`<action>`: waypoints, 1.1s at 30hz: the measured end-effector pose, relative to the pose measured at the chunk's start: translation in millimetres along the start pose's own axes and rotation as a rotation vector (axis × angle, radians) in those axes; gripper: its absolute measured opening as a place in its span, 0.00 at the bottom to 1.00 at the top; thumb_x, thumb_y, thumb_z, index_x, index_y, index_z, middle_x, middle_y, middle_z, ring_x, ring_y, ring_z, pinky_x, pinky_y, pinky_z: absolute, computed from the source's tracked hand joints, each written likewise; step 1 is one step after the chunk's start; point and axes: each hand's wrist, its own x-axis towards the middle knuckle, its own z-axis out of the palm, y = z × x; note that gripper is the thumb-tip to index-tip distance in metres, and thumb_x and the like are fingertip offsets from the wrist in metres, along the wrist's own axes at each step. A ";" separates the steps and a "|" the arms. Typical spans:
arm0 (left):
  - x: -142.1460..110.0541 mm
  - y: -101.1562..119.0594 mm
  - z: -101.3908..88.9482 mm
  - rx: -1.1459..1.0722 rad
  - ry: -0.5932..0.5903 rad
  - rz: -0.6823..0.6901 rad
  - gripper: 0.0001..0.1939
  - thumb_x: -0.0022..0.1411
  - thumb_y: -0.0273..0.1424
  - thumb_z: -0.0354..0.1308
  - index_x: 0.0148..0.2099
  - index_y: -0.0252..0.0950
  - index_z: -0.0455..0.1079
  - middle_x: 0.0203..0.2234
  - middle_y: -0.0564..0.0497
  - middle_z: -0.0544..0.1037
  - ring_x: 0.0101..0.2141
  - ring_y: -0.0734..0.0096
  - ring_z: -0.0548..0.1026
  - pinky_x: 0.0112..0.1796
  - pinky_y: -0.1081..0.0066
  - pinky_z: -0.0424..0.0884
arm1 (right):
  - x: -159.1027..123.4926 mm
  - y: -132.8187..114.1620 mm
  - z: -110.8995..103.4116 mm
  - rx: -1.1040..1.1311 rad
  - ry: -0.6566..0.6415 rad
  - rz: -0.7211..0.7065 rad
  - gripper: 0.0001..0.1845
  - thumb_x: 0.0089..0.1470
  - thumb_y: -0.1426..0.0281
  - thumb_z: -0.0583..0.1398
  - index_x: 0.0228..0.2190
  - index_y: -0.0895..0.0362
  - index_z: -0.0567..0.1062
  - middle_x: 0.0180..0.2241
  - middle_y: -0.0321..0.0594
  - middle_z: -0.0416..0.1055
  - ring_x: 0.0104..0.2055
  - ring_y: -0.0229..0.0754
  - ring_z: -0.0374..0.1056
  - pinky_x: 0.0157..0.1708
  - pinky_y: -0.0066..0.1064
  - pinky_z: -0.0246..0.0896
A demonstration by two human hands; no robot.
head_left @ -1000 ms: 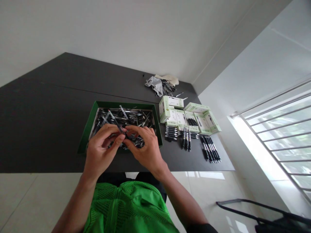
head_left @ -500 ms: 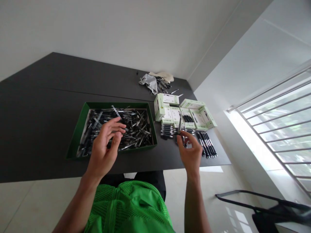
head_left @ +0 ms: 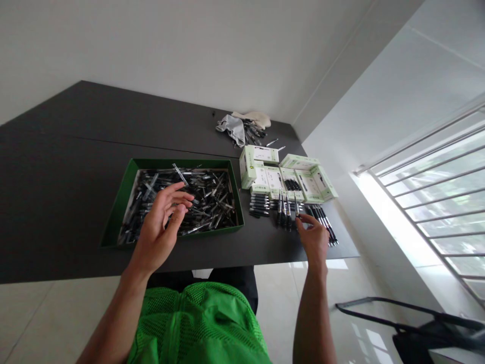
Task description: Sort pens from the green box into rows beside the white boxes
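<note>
My left hand [head_left: 162, 217] hovers over the near left part of a green box [head_left: 238, 212] heaped with clear and black pens [head_left: 210, 202]. Its fingers are slightly curled, with a gap between them and the thumb. One clear pen [head_left: 179, 173] sticks up just beyond the fingertips, apparently from the heap. My right hand [head_left: 313, 237] pinches the lower end of a pen [head_left: 296, 205] between thumb and fingers, its tip pointing away from me. Just left of it, several pens [head_left: 284, 215] lie side by side on the table. A row of black pens [head_left: 325, 225] is partly behind that hand.
Pale green and white pen cartons [head_left: 261, 177] stand behind the rows, one open carton [head_left: 312, 186] at the right. Stacked pens [head_left: 259, 205] lie before them. Gloves [head_left: 233, 129] and loose pens are at the table's back. A black-framed chair [head_left: 397, 313] stands right.
My right hand has moved right with a pen in its pinch, uncovering the pens lying left of it. My left hand has barely moved.
</note>
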 end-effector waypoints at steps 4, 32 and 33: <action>-1.2 -0.4 -2.0 -0.006 0.000 0.003 0.24 0.76 0.41 0.58 0.69 0.41 0.64 0.51 0.44 0.78 0.50 0.60 0.77 0.55 0.58 0.74 | -0.6 -5.3 1.8 -0.031 -0.054 -0.032 0.24 0.55 0.52 0.60 0.43 0.52 0.87 0.38 0.46 0.85 0.34 0.51 0.73 0.40 0.41 0.62; 0.1 -0.7 -2.0 -0.008 0.017 0.011 0.24 0.76 0.42 0.58 0.69 0.41 0.65 0.47 0.46 0.79 0.47 0.60 0.78 0.53 0.58 0.76 | -16.8 25.5 -31.8 -0.366 0.055 0.071 0.22 0.58 0.61 0.58 0.46 0.57 0.87 0.43 0.54 0.82 0.42 0.58 0.73 0.44 0.46 0.59; 0.0 -1.3 -2.4 -0.010 0.017 0.014 0.24 0.76 0.42 0.58 0.68 0.41 0.65 0.47 0.46 0.79 0.47 0.61 0.78 0.53 0.58 0.76 | -16.8 20.6 -35.2 -0.340 0.074 0.074 0.22 0.58 0.61 0.59 0.45 0.57 0.87 0.43 0.55 0.82 0.42 0.58 0.73 0.44 0.46 0.60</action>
